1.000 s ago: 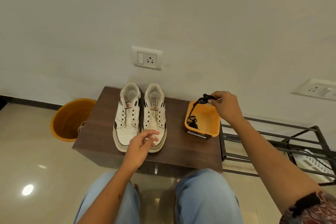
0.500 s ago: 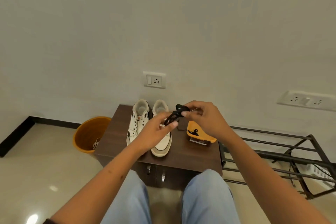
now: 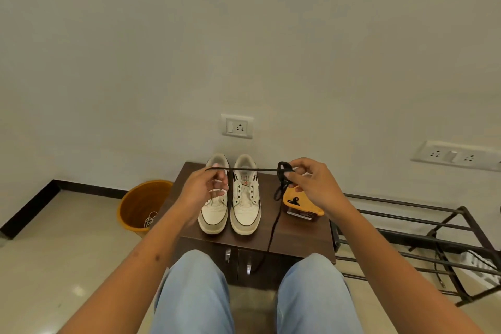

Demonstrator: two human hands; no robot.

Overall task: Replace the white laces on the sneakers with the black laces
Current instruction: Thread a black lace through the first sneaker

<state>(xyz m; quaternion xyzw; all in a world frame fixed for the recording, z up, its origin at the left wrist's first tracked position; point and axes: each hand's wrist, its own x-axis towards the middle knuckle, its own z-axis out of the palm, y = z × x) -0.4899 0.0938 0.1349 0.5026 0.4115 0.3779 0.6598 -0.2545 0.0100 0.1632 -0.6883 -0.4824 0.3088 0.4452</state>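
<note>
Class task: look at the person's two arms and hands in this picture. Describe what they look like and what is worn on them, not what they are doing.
Both forearms are bare up to the frame edge; no sleeve shows. The left hand and right hand wear no gloves, and no watch or bracelet shows at either wrist. A small dark mark sits on the left forearm. A thin ring may circle one of the left fingers, though it is too small to be sure.

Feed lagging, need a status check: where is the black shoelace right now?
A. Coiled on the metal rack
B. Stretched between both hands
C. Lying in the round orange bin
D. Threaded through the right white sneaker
B: the black shoelace runs taut from the left hand to the right hand, above the white sneakers.
</note>
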